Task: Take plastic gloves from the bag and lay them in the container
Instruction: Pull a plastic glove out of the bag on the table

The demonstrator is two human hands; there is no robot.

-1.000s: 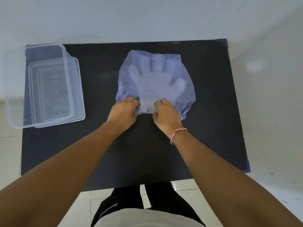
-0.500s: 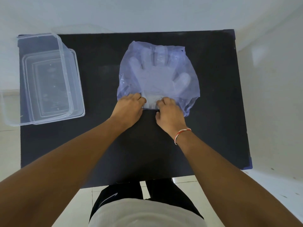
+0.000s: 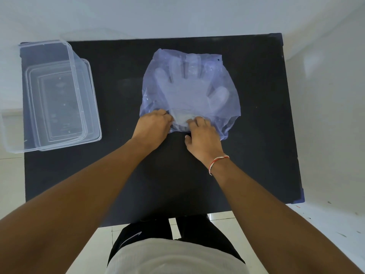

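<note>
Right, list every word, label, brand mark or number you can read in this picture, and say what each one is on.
No readable words or numbers anywhere.
Shorts: a white swoosh-shaped mark, no lettering with it.
Container: faint moulded marks on the clear base, too blurred to read.
Bag: translucent blue plastic with the gloves showing through, no print visible.
Table: plain black, no markings.

A dark counter (image 3: 256,155) stands on a pale tiled floor (image 3: 11,175). On it, at the left edge, sits a clear plastic container (image 3: 92,107); well apart, toward the middle, lies a bluish translucent bag (image 3: 229,86) of plastic gloves (image 3: 187,91).
</note>
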